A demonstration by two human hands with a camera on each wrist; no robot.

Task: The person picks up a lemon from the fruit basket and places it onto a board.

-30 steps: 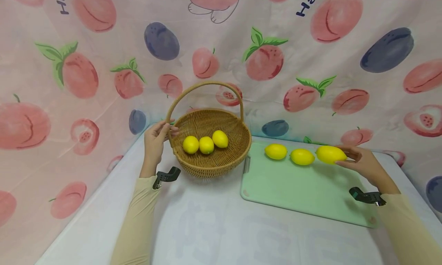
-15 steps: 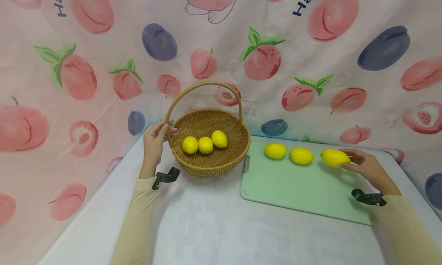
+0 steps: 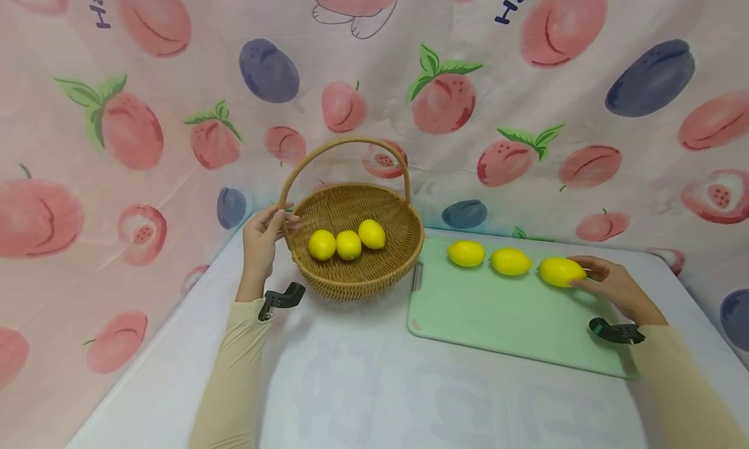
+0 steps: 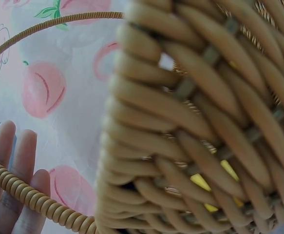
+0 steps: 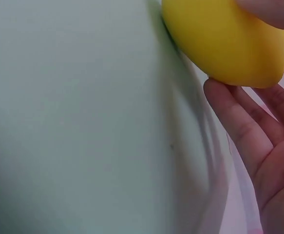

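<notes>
A wicker basket (image 3: 363, 277) with a tall arched handle stands on the left, with three lemons (image 3: 349, 245) inside it. At the left foot of the handle my left hand (image 3: 261, 238) grips it, thumb in front and fingers behind; the left wrist view shows those fingers (image 4: 22, 158) behind the handle (image 4: 39, 198). My right hand (image 3: 617, 285) pinches a lemon (image 3: 560, 271) by its right end, low at the green cutting board (image 3: 497, 319). Beneath that lemon, contact with the board is hard to tell. Two more lemons, a left one (image 3: 466, 253) and a middle one (image 3: 510, 262), lie along the board's back.
A white cloth (image 3: 351, 384) covers the table under the basket and board. Right behind them hangs a fruit-printed curtain (image 3: 374, 78), which also runs along the left side. The board's left edge lies close to the basket.
My right hand has shifted the lemon right, then lowered it and brought it slightly back left, level with the other two on the board. The left hand stays on the basket handle.
</notes>
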